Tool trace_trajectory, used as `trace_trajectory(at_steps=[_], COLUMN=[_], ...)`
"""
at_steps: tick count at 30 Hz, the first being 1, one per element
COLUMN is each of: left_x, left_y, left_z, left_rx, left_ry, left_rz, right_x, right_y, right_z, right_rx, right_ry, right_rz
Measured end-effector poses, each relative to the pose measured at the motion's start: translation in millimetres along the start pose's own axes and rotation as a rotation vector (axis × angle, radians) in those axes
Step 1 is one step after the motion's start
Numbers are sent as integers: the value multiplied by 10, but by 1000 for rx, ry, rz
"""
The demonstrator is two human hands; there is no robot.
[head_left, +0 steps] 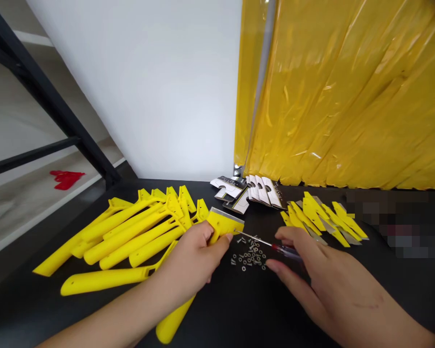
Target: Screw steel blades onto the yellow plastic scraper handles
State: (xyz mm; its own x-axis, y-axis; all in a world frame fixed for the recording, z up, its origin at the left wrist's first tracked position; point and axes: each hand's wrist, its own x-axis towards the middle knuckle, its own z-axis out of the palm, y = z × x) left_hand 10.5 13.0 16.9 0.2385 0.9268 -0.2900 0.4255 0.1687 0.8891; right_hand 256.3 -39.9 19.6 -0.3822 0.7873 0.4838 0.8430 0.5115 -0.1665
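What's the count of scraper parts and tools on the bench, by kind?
Loose yellow handles: about 8, overlapping
Scraper in left hand: 1
Bladed yellow heads: about 6, overlapping
Screwdriver in right hand: 1
Total: about 16

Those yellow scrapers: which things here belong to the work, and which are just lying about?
Belonging to the work: left hand on a scraper; right hand with a screwdriver; screws; handles; scraper heads.

Lying about: printed cards; yellow curtain; red scrap.
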Motion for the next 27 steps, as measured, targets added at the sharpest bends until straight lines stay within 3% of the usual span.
trace_trajectory(at_steps=[13, 16, 20, 27], left_x=[-34, -26, -30, -50], left_y=[51, 28, 40, 95], left_z=[0, 0, -4, -1], left_rx=[29, 22, 20, 23], left_ry=[9, 14, 0, 0], left_rz=[-26, -19, -7, -24], right_x=[-25, -38, -28, -19], right_y=[26, 33, 24, -11], right_z=[85, 61, 35, 67], right_rx=[52, 27, -70, -29], right_ry=[-36, -48, 32, 17], right_rz=[70, 21, -8, 4])
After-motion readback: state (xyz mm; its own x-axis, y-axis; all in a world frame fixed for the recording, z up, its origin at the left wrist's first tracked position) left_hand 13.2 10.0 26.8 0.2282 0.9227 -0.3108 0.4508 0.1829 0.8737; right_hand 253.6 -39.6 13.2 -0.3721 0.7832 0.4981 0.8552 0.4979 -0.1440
